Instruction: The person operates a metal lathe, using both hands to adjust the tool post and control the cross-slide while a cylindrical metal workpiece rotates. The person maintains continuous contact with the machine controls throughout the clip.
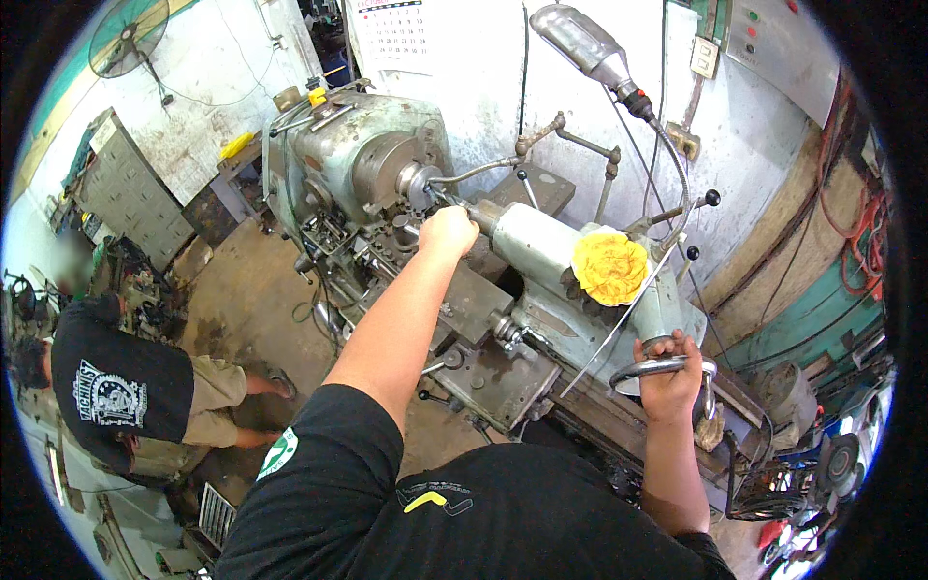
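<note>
My left hand (448, 234) reaches out to the metal lathe (556, 242), closed in a fist at the front of the tailstock spindle (490, 217). What its fingers grip is hidden behind the hand. Just beyond it sits the lathe chuck (385, 164), with a round metal workpiece (418, 186) in its jaws. A bent coolant pipe (478, 172) points at that workpiece. On the right, my right hand (672, 382) has its fingers wrapped over the rim of the tailstock handwheel (640, 369). A crumpled yellow cloth (611, 269) lies on top of the tailstock.
A work lamp (585, 48) on a flexible neck hangs over the tailstock. Levers with black knobs (711, 197) stick up behind it. The lathe carriage (493, 377) lies below my left forearm. At left, another person in a black shirt (121, 377) bends over near a metal cabinet (128, 188).
</note>
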The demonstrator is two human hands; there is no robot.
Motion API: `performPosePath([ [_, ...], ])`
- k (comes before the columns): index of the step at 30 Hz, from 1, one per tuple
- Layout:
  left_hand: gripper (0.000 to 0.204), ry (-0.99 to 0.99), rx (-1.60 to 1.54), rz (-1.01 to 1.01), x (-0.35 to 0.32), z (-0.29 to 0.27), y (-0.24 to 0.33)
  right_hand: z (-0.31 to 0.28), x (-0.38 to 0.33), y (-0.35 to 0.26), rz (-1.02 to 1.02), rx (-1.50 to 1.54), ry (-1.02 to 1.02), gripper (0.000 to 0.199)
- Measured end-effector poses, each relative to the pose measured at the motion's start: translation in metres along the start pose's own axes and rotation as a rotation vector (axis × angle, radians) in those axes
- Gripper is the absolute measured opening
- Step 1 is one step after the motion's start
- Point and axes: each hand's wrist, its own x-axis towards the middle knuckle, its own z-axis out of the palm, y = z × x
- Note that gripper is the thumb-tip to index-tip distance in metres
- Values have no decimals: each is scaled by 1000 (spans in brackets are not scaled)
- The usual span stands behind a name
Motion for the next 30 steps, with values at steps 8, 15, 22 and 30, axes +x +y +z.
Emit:
performPosePath([
  [8,37,14,-9,0,1,1,-1,-14,10,5,-39,-118,-264,11],
  [15,38,19,3,2,-1,0,0,-17,14,12,-97,-174,-167,17],
  [22,37,-14,7,-24,-1,-2,2,-21,14,42,-132,-522,-153,21],
  [30,39,-45,-4,-29,-5,-8,5,-24,17,42,-120,-601,-185,16],
])
